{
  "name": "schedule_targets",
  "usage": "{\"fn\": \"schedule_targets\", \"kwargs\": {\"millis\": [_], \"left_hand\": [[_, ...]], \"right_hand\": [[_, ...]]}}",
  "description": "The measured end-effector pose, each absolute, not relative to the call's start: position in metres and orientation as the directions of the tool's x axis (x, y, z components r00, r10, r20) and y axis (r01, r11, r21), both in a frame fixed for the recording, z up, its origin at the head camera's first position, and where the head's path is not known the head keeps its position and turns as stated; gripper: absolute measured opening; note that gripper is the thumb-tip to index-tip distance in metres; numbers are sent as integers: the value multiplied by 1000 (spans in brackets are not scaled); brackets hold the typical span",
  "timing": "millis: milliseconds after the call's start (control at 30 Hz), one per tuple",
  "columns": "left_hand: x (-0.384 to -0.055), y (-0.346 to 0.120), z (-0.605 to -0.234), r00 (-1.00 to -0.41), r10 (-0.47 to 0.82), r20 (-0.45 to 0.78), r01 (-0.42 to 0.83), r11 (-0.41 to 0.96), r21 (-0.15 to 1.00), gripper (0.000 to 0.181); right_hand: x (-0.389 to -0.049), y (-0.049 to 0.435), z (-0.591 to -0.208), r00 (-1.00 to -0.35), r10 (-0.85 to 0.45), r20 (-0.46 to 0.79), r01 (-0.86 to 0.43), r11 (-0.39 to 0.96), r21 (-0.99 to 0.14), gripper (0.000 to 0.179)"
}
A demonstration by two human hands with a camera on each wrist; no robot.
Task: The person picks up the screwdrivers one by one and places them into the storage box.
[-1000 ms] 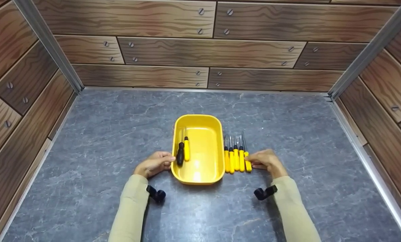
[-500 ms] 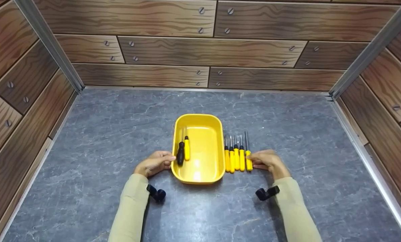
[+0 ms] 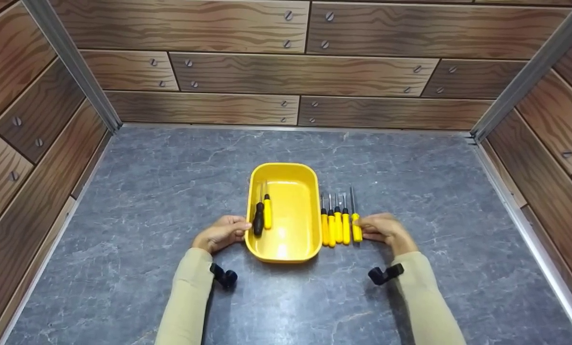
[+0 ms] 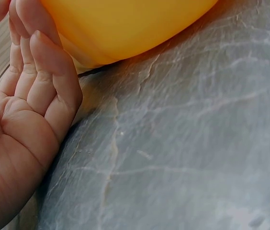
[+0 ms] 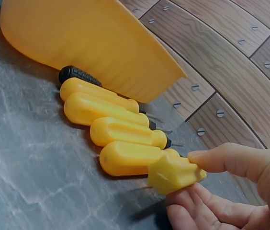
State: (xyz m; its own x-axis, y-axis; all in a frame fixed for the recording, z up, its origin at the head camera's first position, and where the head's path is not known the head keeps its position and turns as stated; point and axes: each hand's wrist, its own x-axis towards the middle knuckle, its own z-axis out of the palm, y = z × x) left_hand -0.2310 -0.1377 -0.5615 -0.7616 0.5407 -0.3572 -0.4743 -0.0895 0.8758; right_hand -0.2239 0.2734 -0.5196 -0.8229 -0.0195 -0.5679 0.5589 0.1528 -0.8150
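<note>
Head view: a yellow-handled screwdriver [image 3: 356,229], shaft toward the desk's [image 3: 458,215] far edge, is pinched between thumb and fingers of the right hand [image 3: 385,231]. Leftward lie a row of screwdrivers [image 3: 338,227], then a yellow bin [image 3: 293,211], left rim pinched by the left hand [image 3: 220,234].

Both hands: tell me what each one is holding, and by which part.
The right hand pinches a screwdriver by its yellow handle. The left hand holds the yellow tub by its left side, at the rim.
</note>
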Motion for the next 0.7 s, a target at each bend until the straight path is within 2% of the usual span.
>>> {"fn": "schedule_targets", "kwargs": {"millis": [467, 700], "left_hand": [[-232, -137, -561, -765, 533, -362, -472, -80, 878, 13], [-232, -137, -562, -758, 547, -355, -477, -93, 874, 13]], "right_hand": [[-224, 273, -512, -832, -43, -553, 546, 114, -830, 14], [-223, 269, -507, -839, -59, -541, 533, 108, -839, 9]]}}
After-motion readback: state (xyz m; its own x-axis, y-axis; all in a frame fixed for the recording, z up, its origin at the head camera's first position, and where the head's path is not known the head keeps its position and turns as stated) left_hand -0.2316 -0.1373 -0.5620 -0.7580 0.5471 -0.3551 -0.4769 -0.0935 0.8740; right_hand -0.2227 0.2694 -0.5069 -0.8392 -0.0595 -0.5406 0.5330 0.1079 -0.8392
